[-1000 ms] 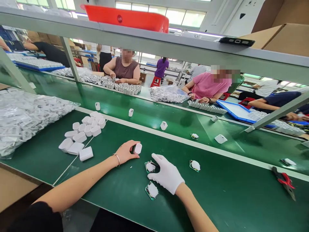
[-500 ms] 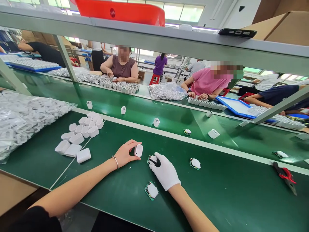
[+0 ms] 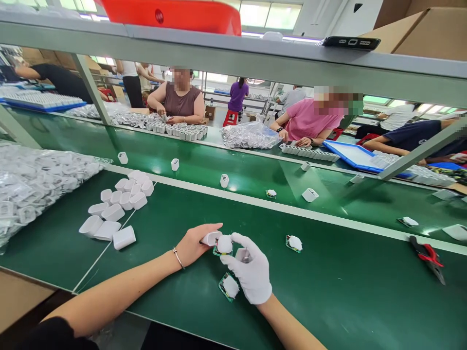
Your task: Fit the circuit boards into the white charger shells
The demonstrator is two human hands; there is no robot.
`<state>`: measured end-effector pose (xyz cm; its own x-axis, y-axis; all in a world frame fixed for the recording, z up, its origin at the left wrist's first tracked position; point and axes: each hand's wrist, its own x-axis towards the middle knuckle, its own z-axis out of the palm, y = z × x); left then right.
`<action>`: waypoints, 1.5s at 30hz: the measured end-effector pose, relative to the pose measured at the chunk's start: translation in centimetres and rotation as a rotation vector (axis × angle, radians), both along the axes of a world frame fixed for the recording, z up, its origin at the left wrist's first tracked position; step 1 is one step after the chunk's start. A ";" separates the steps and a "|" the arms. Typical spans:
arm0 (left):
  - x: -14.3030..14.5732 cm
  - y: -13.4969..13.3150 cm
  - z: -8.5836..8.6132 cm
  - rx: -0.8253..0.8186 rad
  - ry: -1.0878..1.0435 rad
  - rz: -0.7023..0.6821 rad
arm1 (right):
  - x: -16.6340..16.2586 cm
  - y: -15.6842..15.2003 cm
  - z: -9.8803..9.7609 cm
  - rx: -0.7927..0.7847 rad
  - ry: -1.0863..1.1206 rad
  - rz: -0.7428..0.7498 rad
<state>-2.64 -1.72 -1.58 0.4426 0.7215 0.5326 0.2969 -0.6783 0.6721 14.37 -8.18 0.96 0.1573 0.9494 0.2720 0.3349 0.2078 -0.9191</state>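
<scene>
My left hand [image 3: 191, 248], bare with a bracelet at the wrist, grips a white plastic housing [image 3: 210, 238] between thumb and fingers, tilted to the right. In its white glove, my right hand [image 3: 253, 274] pinches a circuit board [image 3: 223, 246] with a white part on it. That board is right at the housing's end; whether its edge is inside, I cannot tell. Something greyish shows between the gloved fingers, too unclear to name. Just below lies a second circuit board [image 3: 229, 287], and a third board [image 3: 294, 244] rests farther right on the green bench.
White housings [image 3: 124, 238] cluster at left beside a bag of white parts [image 3: 40, 180]. Red-handled pliers [image 3: 427, 257] lie at right. Beyond a white strip [image 3: 255, 203], a green belt carries spaced housings [image 3: 310, 195] and boards. A shelf beam [image 3: 219, 58] crosses above; co-workers sit opposite.
My right hand has lifted the circuit board from the bench to the housing. My left hand has turned the housing to the right. Pieces on the belt have shifted slightly left.
</scene>
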 end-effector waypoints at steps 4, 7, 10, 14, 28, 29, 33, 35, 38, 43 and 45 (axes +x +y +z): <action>0.3 -0.6 -0.1 0.185 -0.035 0.046 | -0.1 -0.2 -0.3 0.193 -0.084 -0.041; 0.3 -0.7 0.1 0.246 -0.082 0.116 | -0.2 -0.3 -0.3 0.307 -0.154 -0.006; 0.4 -1.0 0.4 0.220 -0.087 0.143 | -0.5 -0.6 -0.6 0.363 -0.179 0.036; 0.6 -1.6 0.3 0.178 -0.086 0.150 | -0.7 -1.1 -1.5 0.396 -0.190 0.033; 0.3 -1.1 1.0 0.296 -0.079 0.157 | -0.9 -0.7 -0.8 0.373 -0.511 0.036; 0.3 -1.0 1.0 0.300 -0.081 0.159 | -0.9 -0.7 -0.5 0.429 -0.485 0.033; 0.2 -0.9 1.0 0.309 -0.107 0.150 | -0.6 -0.8 -0.2 0.557 -0.427 0.032; 0.0 -0.9 1.1 0.311 -0.120 0.142 | -0.6 -0.9 -0.3 0.567 -0.420 0.037; -0.1 -0.9 1.2 0.318 -0.139 0.115 | -0.8 -1.1 -0.5 0.548 -0.459 0.034; 0.0 -0.7 1.0 0.340 -0.175 0.066 | -1.1 -1.3 0.2 0.508 -0.659 0.006; 0.0 -0.7 0.9 0.344 -0.175 0.061 | -1.1 -1.4 0.6 0.501 -0.726 -0.001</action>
